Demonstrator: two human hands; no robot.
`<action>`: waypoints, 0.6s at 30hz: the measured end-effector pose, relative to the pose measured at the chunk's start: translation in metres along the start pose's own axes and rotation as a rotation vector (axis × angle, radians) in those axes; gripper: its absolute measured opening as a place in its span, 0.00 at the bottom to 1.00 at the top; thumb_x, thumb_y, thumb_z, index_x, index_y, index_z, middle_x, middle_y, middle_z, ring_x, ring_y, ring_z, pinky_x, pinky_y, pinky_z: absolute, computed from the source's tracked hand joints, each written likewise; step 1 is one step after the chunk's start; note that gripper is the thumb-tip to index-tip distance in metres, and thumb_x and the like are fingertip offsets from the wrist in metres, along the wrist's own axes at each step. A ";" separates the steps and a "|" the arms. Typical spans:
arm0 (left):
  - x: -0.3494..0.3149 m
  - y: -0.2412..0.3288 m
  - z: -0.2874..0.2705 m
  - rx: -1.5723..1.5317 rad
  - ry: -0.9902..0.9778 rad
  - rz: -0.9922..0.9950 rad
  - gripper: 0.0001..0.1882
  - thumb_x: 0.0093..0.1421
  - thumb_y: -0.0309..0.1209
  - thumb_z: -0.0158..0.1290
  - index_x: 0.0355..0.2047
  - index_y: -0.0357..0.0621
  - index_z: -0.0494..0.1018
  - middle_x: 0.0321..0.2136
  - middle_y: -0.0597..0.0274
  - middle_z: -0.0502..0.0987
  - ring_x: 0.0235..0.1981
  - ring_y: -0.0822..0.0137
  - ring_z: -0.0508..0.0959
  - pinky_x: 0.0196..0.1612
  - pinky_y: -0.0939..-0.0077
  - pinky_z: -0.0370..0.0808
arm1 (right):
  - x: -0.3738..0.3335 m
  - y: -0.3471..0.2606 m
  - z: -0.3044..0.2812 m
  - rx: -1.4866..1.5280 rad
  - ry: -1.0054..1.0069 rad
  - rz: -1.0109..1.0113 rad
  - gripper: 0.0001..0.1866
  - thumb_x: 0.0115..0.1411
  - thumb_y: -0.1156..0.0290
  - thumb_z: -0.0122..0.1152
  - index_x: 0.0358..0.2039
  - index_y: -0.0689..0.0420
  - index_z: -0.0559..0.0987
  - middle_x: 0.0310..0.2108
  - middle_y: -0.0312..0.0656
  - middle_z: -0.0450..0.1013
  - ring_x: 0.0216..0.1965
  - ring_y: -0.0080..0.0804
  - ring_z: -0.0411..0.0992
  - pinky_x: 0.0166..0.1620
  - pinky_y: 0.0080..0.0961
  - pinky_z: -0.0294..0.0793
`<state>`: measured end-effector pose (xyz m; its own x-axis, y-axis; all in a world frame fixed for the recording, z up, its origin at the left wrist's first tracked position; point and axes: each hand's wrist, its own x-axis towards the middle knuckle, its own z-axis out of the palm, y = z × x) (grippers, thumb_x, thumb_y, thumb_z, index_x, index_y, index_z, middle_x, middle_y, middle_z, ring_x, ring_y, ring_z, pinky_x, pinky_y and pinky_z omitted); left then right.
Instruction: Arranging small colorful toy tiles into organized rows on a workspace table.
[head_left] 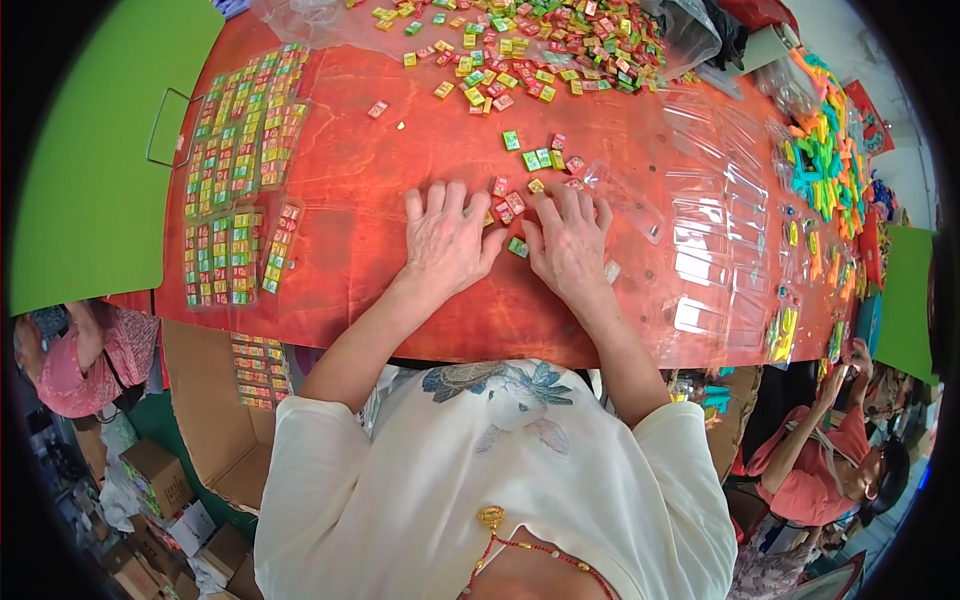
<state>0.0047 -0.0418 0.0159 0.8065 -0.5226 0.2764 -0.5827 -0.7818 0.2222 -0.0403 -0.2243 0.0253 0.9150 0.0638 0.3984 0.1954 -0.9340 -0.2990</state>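
My left hand [445, 238] rests palm down on the red tabletop [370, 270], its fingers spread and its thumb stretched toward several small red boxes [514, 203]. Across from it lies my right hand [573, 243], also open, with fingers apart and curved over the table. Its index fingertip is beside a small yellow box [536, 186]. Between the two thumbs sits a small green box [517, 247]. A few more green boxes [530, 161], mixed with red and yellow ones, lie just beyond my fingertips. What is under my palms is hidden.
A big heap of small coloured boxes [600, 45] covers the far side. Filled clear trays [222, 255] stand in rows at left, beside a green board [90, 150]. Clear plastic trays [705, 260] lie at right, near colourful plastic pieces [830, 150]. Other people sit at both sides.
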 end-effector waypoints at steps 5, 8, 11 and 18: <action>0.006 0.005 0.009 0.011 0.025 0.040 0.20 0.54 0.43 0.61 0.43 0.47 0.74 0.40 0.55 0.70 0.46 0.55 0.69 0.52 0.47 0.59 | 0.006 0.006 0.009 -0.096 -0.016 -0.083 0.15 0.54 0.67 0.67 0.43 0.54 0.81 0.48 0.40 0.71 0.53 0.39 0.68 0.59 0.48 0.58; 0.005 0.000 0.010 0.012 0.037 0.020 0.19 0.54 0.42 0.60 0.42 0.47 0.74 0.40 0.55 0.70 0.46 0.55 0.69 0.52 0.46 0.59 | 0.003 0.000 0.012 -0.030 -0.021 -0.096 0.14 0.54 0.67 0.66 0.42 0.53 0.81 0.47 0.39 0.71 0.52 0.39 0.68 0.59 0.48 0.58; 0.006 -0.002 0.007 0.009 0.030 -0.013 0.18 0.55 0.42 0.60 0.42 0.47 0.74 0.40 0.56 0.70 0.47 0.55 0.69 0.52 0.45 0.59 | 0.004 -0.002 0.005 -0.049 -0.004 -0.076 0.15 0.55 0.68 0.66 0.44 0.53 0.81 0.47 0.39 0.72 0.52 0.38 0.69 0.58 0.46 0.59; 0.012 0.005 0.016 0.009 0.093 0.025 0.18 0.56 0.42 0.60 0.44 0.50 0.76 0.40 0.57 0.71 0.46 0.56 0.70 0.53 0.43 0.59 | 0.013 0.015 0.009 -0.195 0.060 0.020 0.13 0.56 0.68 0.65 0.43 0.52 0.81 0.46 0.38 0.72 0.49 0.36 0.69 0.58 0.43 0.59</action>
<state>0.0129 -0.0569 0.0051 0.7789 -0.5083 0.3673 -0.6011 -0.7722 0.2059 -0.0222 -0.2347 0.0182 0.8942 0.0287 0.4467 0.0999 -0.9856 -0.1367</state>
